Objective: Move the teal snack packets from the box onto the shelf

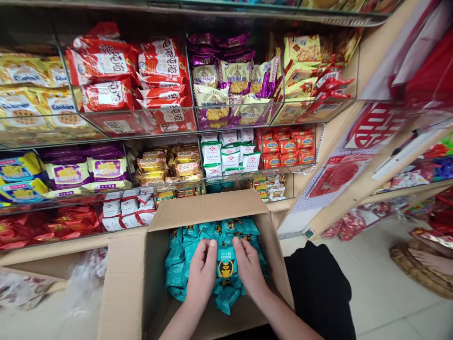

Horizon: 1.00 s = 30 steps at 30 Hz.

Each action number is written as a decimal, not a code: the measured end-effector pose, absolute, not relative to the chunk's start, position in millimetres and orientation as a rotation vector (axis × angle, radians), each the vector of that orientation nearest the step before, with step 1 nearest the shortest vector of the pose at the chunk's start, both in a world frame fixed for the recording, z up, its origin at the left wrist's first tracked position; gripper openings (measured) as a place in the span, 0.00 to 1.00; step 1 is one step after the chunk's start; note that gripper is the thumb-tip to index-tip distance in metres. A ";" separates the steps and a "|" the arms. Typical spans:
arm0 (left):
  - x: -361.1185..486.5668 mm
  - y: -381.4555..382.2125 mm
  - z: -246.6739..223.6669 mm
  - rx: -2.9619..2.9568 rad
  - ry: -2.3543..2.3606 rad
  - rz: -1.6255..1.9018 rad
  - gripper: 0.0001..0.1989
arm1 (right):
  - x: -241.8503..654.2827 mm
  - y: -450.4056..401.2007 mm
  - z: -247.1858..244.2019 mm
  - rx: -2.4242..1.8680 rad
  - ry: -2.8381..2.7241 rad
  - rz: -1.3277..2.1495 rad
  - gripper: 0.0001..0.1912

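One teal packet (225, 265) is pinched by its edges, with the left hand (202, 267) set at 9 o'clock and the right hand (249, 267) at 3 o'clock, over the open cardboard box (122, 283); whether it is lifted clear of the pile cannot be told. The box is already opened, and many loose packets (179, 269) are left inside, so most of the handling is judged to remain. Beyond, at 12 o'clock, the shelf (71, 242) is well stocked; a strip of teal (219, 186) is glimpsed there, partly hidden by the raised flap (208, 208).
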<state>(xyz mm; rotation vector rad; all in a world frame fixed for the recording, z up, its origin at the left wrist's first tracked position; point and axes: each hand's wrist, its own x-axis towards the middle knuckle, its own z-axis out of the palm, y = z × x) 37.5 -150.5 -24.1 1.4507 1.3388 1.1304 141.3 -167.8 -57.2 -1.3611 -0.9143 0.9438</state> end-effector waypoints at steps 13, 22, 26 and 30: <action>41.0 -149.0 -29.4 1.520 1.422 1.243 0.17 | 147.9 -167.6 -62.7 -1.536 -1.015 0.671 0.21; 42.6 -142.0 -31.5 1.566 1.423 1.246 0.16 | 163.6 -174.7 -49.4 -1.159 -1.109 1.148 0.15; 31.0 -131.9 -17.8 1.794 1.347 1.092 0.15 | 187.9 -177.6 -33.9 -1.148 -1.252 1.320 0.15; 8.8 -91.9 5.1 2.432 1.160 0.808 0.16 | 224.7 -154.9 -14.5 -1.373 -1.303 0.819 0.18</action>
